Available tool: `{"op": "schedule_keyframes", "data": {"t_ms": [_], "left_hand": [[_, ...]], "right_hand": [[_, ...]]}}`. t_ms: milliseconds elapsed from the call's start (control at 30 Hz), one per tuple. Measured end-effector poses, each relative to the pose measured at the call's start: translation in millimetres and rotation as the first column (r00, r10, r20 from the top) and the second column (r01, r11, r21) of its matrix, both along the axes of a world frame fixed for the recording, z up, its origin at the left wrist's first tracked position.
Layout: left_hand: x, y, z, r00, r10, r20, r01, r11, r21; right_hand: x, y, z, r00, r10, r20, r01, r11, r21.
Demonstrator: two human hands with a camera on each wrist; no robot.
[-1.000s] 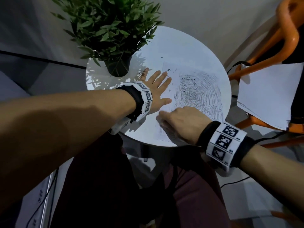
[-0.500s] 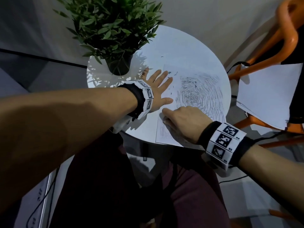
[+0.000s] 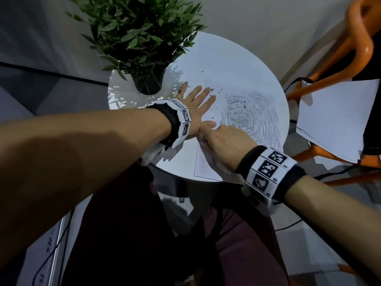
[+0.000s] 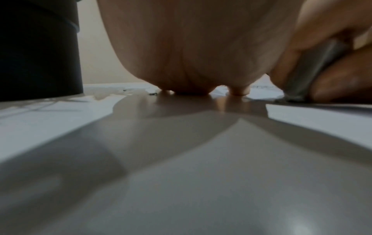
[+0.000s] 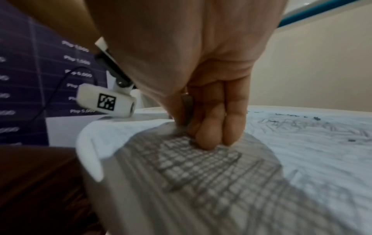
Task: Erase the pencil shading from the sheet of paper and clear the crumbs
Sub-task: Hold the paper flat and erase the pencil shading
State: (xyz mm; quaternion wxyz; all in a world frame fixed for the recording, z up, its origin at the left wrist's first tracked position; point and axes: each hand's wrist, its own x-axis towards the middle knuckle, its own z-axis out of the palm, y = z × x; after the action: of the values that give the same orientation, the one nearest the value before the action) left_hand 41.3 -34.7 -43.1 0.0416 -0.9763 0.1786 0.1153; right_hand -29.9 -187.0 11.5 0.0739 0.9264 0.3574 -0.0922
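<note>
A white sheet of paper (image 3: 208,162) lies on the round white table (image 3: 226,58), carrying a large swirl of pencil shading (image 3: 255,114) and a hatched patch (image 5: 201,160) near its front edge. Dark eraser crumbs (image 3: 213,90) are scattered over the sheet's far-left part and on the table beyond. My left hand (image 3: 198,102) lies flat with spread fingers across the sheet's left edge. My right hand (image 3: 218,139) grips a grey eraser (image 5: 187,108) with curled fingers and presses its tip onto the paper just right of my left thumb. The eraser (image 4: 314,70) also shows in the left wrist view.
A potted plant (image 3: 140,27) in a black pot (image 3: 148,83) stands on the table's far-left side, close to my left fingers. To the right is an orange chair (image 3: 358,44) holding loose white sheets (image 3: 334,116). My knees sit below the table's near edge.
My right hand has slid with the eraser away from my body along the sheet's left side, ending beside my left thumb. The left hand stays flat in place.
</note>
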Motion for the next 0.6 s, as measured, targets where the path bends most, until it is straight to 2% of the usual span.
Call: {"op": "schedule_keyframes", "data": {"t_ms": [100, 167, 233, 333, 433, 500, 600], "left_hand": [[0, 0, -1, 1.0, 0.005, -0.022, -0.005, 1.0, -0.027], [0, 1, -1, 1.0, 0.008, -0.025, -0.009, 0.999, -0.045], [0, 1, -2, 1.0, 0.012, -0.028, -0.013, 0.999, -0.049], [1, 0, 0, 0.999, 0.018, -0.037, -0.02, 0.998, -0.055], [1, 0, 0, 0.999, 0.017, -0.038, -0.018, 0.999, -0.039], [2, 0, -1, 0.999, 0.009, -0.03, -0.01, 0.999, -0.035], [1, 0, -2, 0.999, 0.014, -0.043, -0.016, 0.998, -0.059]], "right_hand": [[-7, 1, -7, 0.996, 0.048, 0.072, -0.044, 0.998, -0.055], [-15, -5, -6, 0.992, 0.126, 0.004, -0.125, 0.987, -0.1], [-17, -12, -2, 0.986, 0.143, -0.091, -0.152, 0.984, -0.098], [-8, -12, -2, 0.997, -0.008, -0.076, 0.011, 0.999, 0.042], [0, 0, -10, 0.991, -0.125, -0.042, 0.128, 0.987, 0.098], [-1, 5, -14, 0.991, -0.133, -0.035, 0.135, 0.987, 0.085], [-13, 0, -17, 0.999, -0.028, -0.023, 0.028, 0.999, 0.03]]}}
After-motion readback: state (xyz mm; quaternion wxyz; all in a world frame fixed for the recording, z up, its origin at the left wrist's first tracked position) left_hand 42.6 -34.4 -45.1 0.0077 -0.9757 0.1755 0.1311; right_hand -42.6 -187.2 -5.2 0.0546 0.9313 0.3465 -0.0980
